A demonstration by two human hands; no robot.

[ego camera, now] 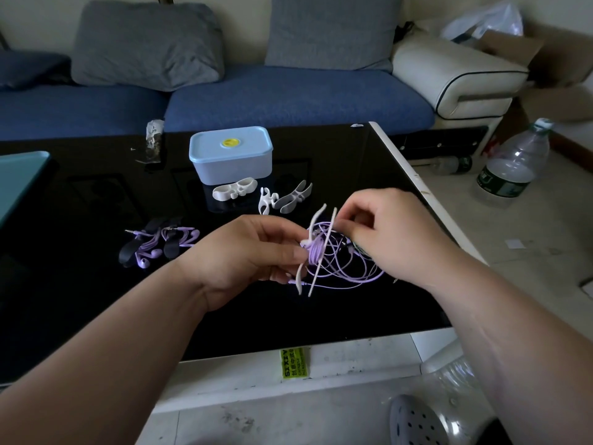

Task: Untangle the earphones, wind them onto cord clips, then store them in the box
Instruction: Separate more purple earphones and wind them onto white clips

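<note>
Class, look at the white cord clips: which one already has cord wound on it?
The white clip held in the left hand, wrapped in purple cord; the spare clips by the box lie bare.

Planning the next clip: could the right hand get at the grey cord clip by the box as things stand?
Probably not yet. The path to the grey cord clip looks free, but the right hand is pinching the purple earphone cable and would need to let go.
</note>
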